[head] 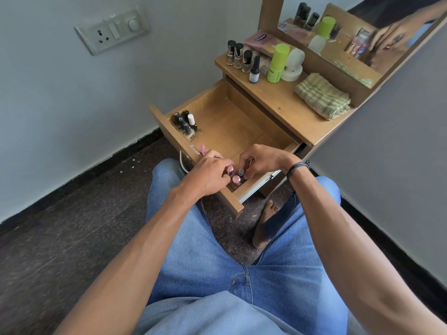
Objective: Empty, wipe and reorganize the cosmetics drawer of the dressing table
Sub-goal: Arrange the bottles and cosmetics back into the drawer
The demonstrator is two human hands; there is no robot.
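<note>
The wooden drawer [232, 122] of the dressing table is pulled out. In its near right corner stand small pink nail polish bottles [235, 180]. My left hand [210, 172] pinches one pink bottle there. My right hand [260, 160] curls its fingers round a bottle with a pale cap [241, 172] beside it. A cluster of dark-capped nail polish bottles [185, 123] stands in the drawer's far left corner. A small pink item [202, 148] lies along the drawer front.
On the tabletop [285, 105] stand several nail polish bottles [238, 55], a green tube [278, 64], a white roll [294, 66], a sachet pack and a folded green cloth [323, 96]. A mirror [362, 27] rises behind. Walls flank both sides; my knees are below the drawer.
</note>
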